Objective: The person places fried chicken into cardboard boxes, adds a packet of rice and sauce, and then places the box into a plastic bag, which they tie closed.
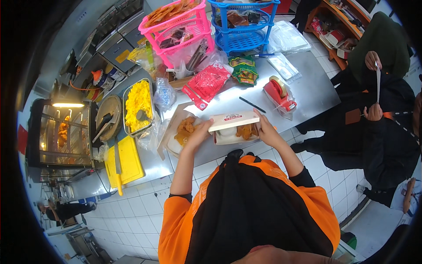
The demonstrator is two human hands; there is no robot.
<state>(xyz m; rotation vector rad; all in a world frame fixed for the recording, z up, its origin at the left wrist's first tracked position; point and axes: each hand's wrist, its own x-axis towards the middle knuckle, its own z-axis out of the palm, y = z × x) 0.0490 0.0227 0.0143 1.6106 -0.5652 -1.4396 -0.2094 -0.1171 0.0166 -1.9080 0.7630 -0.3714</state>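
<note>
While the box [234,122] is clasped by its ends between the curled left hand [199,136] and right hand [267,132] near the edge of the table [314,83], it is best kept level so the chicken [246,131] isn't spilled.

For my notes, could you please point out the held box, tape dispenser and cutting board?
Held box [234,122], head view: white lid.
Tape dispenser [280,95], head view: red body.
Cutting board [131,160], head view: bare yellow surface.
</note>
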